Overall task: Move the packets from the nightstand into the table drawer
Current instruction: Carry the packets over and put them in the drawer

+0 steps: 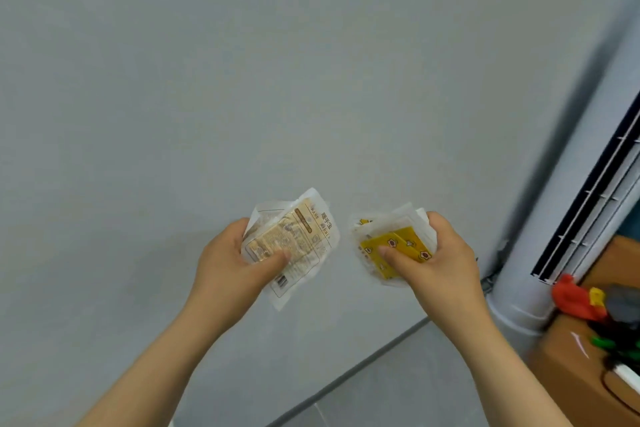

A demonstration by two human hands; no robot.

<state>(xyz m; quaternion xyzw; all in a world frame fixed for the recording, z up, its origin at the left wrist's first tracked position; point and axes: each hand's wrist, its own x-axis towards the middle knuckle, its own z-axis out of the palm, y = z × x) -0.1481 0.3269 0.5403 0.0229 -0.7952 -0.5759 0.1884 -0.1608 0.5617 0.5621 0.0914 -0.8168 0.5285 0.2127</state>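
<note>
Packets (294, 243) with tan print on white wrap sit in the left grip (228, 260), thumb on top. The right grip (440, 253) curls round yellow packets (398, 246). Both are up by a grey wall (242, 62).

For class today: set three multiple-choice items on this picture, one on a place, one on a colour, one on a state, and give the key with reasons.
1. Where is the cardboard box? A lower right; B upper left; C between the two grips.
2. What colour is the top packet in the right grip? A blue; B yellow; C black.
3. What is the left grip doing? A hanging idle; B lying flat on the wall; C holding packets.
Key: 1 A, it sits beside the white air conditioner; 2 B, yellow print shows under the thumb; 3 C, its thumb presses on beige packets.
</note>
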